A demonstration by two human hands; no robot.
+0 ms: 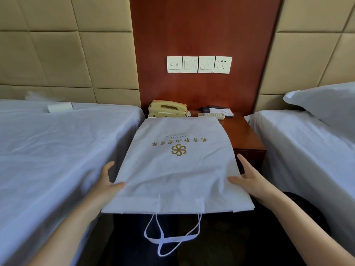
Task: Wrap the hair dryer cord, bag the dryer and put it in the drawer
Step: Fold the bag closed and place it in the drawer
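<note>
White fabric drawstring bag with a gold logo lies flat over the wooden bedside table, pinched at its sides by my left hand and right hand. The dryer isn't visible. I should spread the near hem open before loading.

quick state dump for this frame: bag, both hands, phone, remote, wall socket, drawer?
bag: flat, mouth toward the person, drawstring hanging loose, logo up
left hand: gripping the bag's left edge
right hand: gripping the bag's right edge
phone: handset on cradle
remote: lying on the nightstand
wall socket: nothing plugged in
drawer: front mostly hidden, cannot tell
</note>
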